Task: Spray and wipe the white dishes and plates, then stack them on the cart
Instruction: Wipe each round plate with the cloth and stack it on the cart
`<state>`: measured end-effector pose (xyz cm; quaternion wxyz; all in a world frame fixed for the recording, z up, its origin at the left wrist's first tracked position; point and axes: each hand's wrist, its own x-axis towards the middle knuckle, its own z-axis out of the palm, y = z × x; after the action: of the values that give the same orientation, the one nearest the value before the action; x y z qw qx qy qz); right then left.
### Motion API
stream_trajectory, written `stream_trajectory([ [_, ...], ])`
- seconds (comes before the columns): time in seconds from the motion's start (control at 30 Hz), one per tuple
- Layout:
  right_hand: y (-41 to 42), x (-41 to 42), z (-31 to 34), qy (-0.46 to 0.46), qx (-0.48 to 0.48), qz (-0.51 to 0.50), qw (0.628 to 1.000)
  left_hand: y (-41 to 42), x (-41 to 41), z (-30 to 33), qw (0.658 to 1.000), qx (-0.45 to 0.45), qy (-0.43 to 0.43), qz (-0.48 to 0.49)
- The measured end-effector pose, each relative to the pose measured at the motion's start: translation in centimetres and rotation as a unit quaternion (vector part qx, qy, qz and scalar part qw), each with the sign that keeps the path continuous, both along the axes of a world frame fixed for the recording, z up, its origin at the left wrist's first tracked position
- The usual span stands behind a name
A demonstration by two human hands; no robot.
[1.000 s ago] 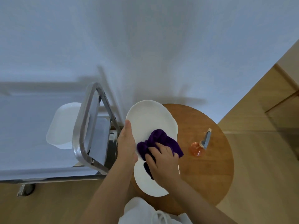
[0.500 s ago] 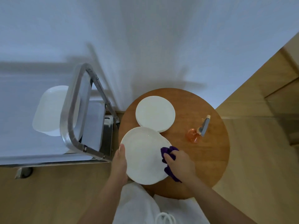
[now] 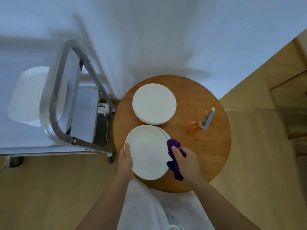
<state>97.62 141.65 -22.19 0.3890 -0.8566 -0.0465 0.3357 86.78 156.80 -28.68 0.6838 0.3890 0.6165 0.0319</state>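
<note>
My left hand (image 3: pixel 125 159) grips the left rim of a white plate (image 3: pixel 147 151), thumb on top, above the near side of the round wooden table (image 3: pixel 216 156). Another white rim peeks out under the plate's far right edge. Beside the plate's right rim, my right hand (image 3: pixel 186 161) holds a bunched purple cloth (image 3: pixel 174 156). A stack of white plates (image 3: pixel 154 103) lies on the far side of the table. To the right of that stack stands an orange spray bottle (image 3: pixel 198 126) with a grey trigger. On the metal cart (image 3: pixel 66 103) at left sits a white dish (image 3: pixel 28 97).
The cart's curved steel handle (image 3: pixel 54 113) rises between me and the dish. A white wall runs behind the table and cart. Wooden cabinet fronts (image 3: pixel 285 100) stand at the right. My white garment (image 3: pixel 159 209) hangs below the table's near edge.
The plate has come down from a tilted, raised pose to lie flat low over the table. My right hand and cloth slid off its face to its right rim. The far stack came into sight.
</note>
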Motion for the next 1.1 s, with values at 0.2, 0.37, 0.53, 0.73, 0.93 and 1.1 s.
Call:
stream_trajectory([
  [0.2, -0.6, 0.0, -0.5, 0.021, -0.01, -0.008, 1.0, 0.7, -0.5, -1.9, 0.972, 0.167, 0.136, -0.092],
  [0.37, -0.4, -0.2, -0.6, 0.037, 0.005, -0.005, 0.999, 1.8, -0.4, -3.1, 0.919, 0.245, 0.22, -0.219],
  [0.53, 0.0, 0.0, -1.0, 0.046, 0.007, -0.008, 0.999, 2.7, -0.8, -5.4, 0.859, 0.239, 0.287, -0.351],
  [0.73, 0.9, 0.5, -1.9, 0.056, -0.01, -0.015, 0.998, 3.1, -0.4, -6.0, 0.851, 0.233, 0.295, -0.366],
  [0.93, 2.6, 1.2, -2.0, 0.07, 0.0, -0.051, 0.996, 7.5, 5.6, -4.1, 0.884, 0.274, 0.24, -0.294],
  [1.1, 3.7, 1.5, -1.9, 0.08, 0.008, -0.071, 0.994, 10.6, 11.4, -3.5, 0.868, 0.268, 0.199, -0.367],
])
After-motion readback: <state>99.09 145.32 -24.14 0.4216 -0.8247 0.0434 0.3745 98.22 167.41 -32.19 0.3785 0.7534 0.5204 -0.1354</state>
